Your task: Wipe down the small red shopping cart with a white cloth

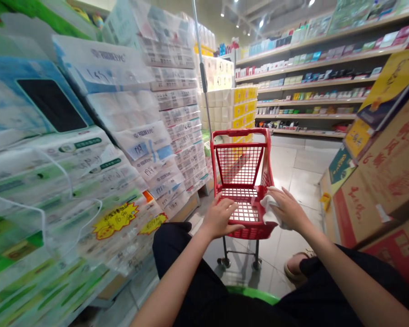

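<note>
A small red shopping trolley (240, 136) with a mesh basket and castor wheels stands on the tiled floor just in front of my knees. My left hand (221, 217) rests on its near rim, fingers spread flat over the edge. My right hand (286, 208) presses a white cloth (267, 210) against the basket's near right corner, fingers curled over the cloth. I sit low, with dark trousers and a sandalled foot showing below.
Tall stacks of wrapped tissue packs (129, 136) with yellow price tags crowd the left. Cardboard boxes (385, 177) rise on the right. Shelves of goods (310, 72) line the far wall. A metal pole (202, 68) stands behind the trolley. Tiled aisle floor (300, 177) runs ahead.
</note>
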A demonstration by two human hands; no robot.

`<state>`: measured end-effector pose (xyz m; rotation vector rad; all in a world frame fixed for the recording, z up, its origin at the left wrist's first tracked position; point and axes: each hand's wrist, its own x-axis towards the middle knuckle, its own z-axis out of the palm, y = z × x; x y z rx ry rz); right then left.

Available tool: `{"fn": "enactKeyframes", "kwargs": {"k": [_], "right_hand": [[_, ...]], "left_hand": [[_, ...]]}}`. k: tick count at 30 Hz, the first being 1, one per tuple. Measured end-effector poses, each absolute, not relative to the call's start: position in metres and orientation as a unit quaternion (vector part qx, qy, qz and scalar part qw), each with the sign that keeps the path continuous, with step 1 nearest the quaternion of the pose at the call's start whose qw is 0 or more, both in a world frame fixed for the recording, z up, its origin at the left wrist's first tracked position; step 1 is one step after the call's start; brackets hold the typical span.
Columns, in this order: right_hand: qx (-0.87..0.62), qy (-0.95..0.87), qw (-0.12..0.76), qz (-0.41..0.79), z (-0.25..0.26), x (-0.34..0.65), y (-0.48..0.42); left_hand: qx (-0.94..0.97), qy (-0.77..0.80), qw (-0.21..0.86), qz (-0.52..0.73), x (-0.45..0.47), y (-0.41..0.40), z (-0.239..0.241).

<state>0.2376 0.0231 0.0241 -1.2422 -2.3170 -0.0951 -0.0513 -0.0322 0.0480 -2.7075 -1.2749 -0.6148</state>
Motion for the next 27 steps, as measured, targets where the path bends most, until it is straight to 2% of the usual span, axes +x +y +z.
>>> {"fn": "enactKeyframes", "kwargs": {"k": [7, 15, 18, 20, 24, 27], "right_hand": [[-0.495, -0.833, 0.22, -0.112, 0.023, 0.218, -0.008], [-0.528, -0.816, 0.222, -0.08, 0.024, 0.162, -0.046], [-0.489, -0.828, 0.273, 0.019, 0.028, 0.139, -0.048], [-0.492, -0.793, 0.332, 0.137, 0.031, 0.132, -0.046], [-0.487, -0.594, 0.487, 0.417, 0.041, 0.139, -0.039], [-0.426, -0.457, 0.548, 0.556, 0.05, 0.147, -0.037]], "left_hand": [[-0.862, -0.441, 0.033, -0.247, -0.041, -0.017, 0.031], [-0.857, -0.414, -0.014, -0.305, -0.029, -0.021, 0.024], [-0.862, -0.39, -0.028, -0.323, -0.032, -0.023, 0.021], [-0.869, -0.365, -0.046, -0.331, -0.035, -0.023, 0.022], [-0.866, -0.354, -0.083, -0.343, -0.039, -0.025, 0.028], [-0.859, -0.353, -0.087, -0.36, -0.04, -0.028, 0.033]]}}
